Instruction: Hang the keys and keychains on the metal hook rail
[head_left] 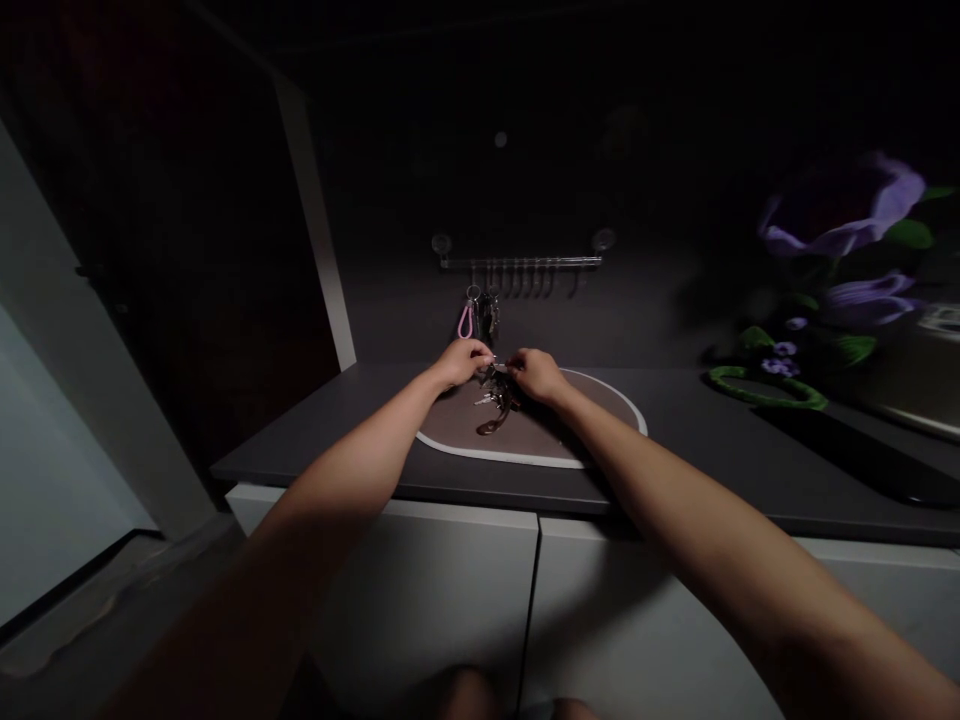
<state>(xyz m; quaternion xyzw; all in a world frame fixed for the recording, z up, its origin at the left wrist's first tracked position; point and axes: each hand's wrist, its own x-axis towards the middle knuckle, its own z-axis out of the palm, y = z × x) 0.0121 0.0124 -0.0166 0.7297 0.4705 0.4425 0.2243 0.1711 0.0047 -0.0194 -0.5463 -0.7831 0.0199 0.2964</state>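
L hand (461, 362), R hand (537, 375) together, pinching key bunch (495, 398), over oval mat (592, 415)

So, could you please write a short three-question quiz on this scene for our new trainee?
1. Which is closer to the pink loop strap hanging from the metal wall rail: the left hand or the right hand?
2. True or false: both hands touch the bunch of metal keys.
3. Fill in the blank: the oval brown mat under the keys has a ____ rim.

Key: 1. left hand; 2. true; 3. white.
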